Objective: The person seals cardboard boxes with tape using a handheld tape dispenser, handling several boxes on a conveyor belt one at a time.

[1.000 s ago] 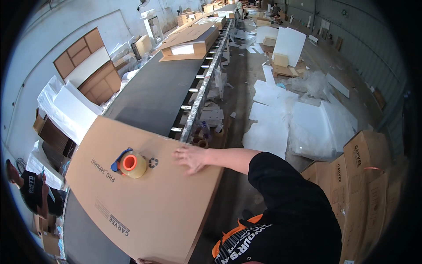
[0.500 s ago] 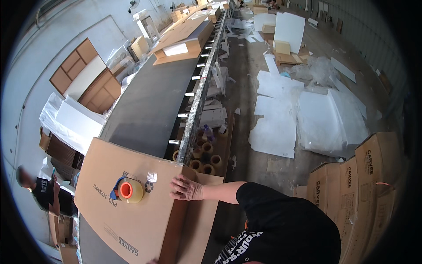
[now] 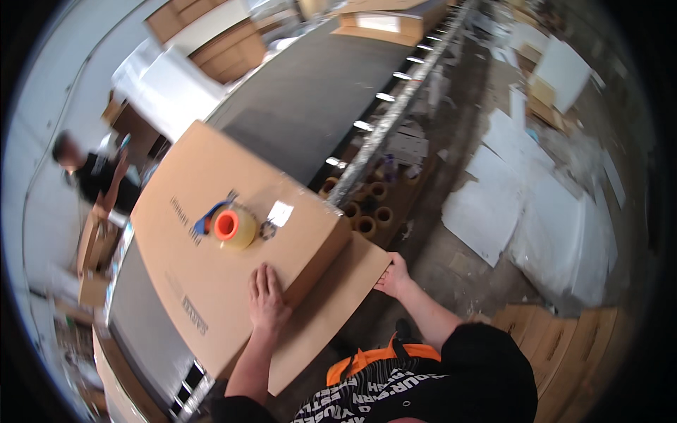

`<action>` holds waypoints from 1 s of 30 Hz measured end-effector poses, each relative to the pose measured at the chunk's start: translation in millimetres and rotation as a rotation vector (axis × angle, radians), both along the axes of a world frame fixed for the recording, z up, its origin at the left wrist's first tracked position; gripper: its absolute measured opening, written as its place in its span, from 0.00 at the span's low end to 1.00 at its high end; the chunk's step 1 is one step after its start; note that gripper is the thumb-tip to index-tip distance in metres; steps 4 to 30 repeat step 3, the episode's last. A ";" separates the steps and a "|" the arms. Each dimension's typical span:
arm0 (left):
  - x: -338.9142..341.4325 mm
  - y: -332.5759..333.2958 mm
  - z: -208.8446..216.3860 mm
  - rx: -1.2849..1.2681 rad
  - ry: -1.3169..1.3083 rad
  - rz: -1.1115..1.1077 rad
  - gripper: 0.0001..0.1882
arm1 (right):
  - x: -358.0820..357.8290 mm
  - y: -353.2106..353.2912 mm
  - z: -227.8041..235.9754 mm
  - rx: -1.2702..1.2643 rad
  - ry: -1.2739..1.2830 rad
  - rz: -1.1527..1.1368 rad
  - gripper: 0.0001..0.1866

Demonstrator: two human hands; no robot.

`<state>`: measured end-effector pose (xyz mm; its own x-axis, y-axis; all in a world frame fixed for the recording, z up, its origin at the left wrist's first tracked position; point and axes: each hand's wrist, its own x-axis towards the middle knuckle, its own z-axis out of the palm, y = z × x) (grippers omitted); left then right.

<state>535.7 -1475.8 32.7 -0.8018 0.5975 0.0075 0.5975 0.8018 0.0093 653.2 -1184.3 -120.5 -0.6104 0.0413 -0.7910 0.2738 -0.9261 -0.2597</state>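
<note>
A large cardboard box (image 3: 211, 275) lies on the belt in front of me, with one long flap (image 3: 331, 310) sticking out along its right side. Flat on the box's top, near its right edge, rests my left hand (image 3: 268, 299), open with fingers stretched out. My right hand (image 3: 393, 276) is closed around the outer edge of the flap, near its far corner; the thumb shows on top and some fingers are hidden. Beyond my left hand, a tape dispenser with a blue part (image 3: 209, 217) and a roll of clear tape (image 3: 238, 229) with an orange core sits on the box.
A conveyor belt (image 3: 296, 92) with a metal side rail (image 3: 384, 130) runs away from me, carrying another box (image 3: 381, 25). Tape rolls (image 3: 365, 225) lie below the rail. White sheets (image 3: 483, 211) cover floor at right, near stacked cartons (image 3: 557, 338). Another person (image 3: 106, 176) stands left.
My right hand has gone from the box's top edge to the flap's outer edge. My left hand has come into view onto the box top. The view has turned.
</note>
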 end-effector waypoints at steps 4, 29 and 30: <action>19.0 -27.4 0.1 -0.023 -0.086 0.083 0.49 | -65.5 -34.5 88.1 0.228 0.165 -0.012 0.32; 19.0 -27.4 0.1 -0.023 -0.086 0.083 0.49 | -65.5 -34.5 88.1 0.228 0.165 -0.012 0.32; 19.0 -27.4 0.1 -0.023 -0.086 0.083 0.49 | -65.5 -34.5 88.1 0.228 0.165 -0.012 0.32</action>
